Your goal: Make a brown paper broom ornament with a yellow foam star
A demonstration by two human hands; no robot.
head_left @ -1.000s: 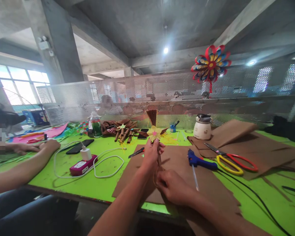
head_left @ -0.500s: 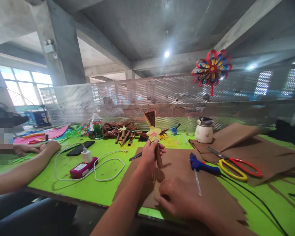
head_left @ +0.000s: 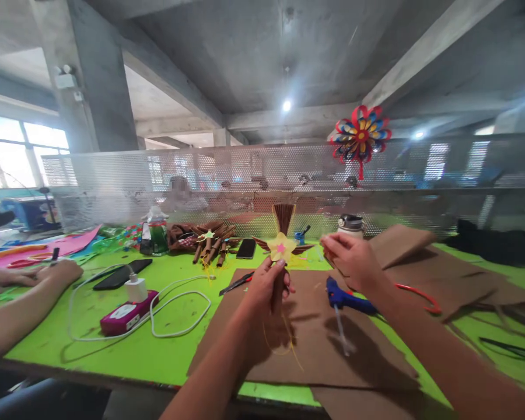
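Observation:
My left hand [head_left: 266, 287] is closed around the rolled brown stem of a paper craft figure [head_left: 283, 219], held upright over the brown paper. The figure has a pleated fan top, pleated side wings and a yellow paper flower [head_left: 282, 248] with a pink star. Yellow thread [head_left: 294, 345] dangles below the stem. To the right, my right hand [head_left: 354, 259] is raised in front of the white jug [head_left: 350, 222], thumb and fingers pinched together. What lies between its fingertips, if anything, is too small to make out. Beneath that hand lies a blue glue gun [head_left: 352, 302].
Brown paper sheets [head_left: 332, 364] cover the green table [head_left: 179, 350]. A utility knife [head_left: 237, 283] and red-handled scissors [head_left: 422, 295] lie there. Further left are a power strip [head_left: 129, 314], cable, phone [head_left: 122, 275] and a co-worker's arm [head_left: 21, 303]. Rolled paper pieces [head_left: 212, 245] lie behind.
My right hand has risen from low over the paper's near edge, moving forward and right. The thread's end now hangs lower. My left hand still holds the figure; the view has shifted slightly right.

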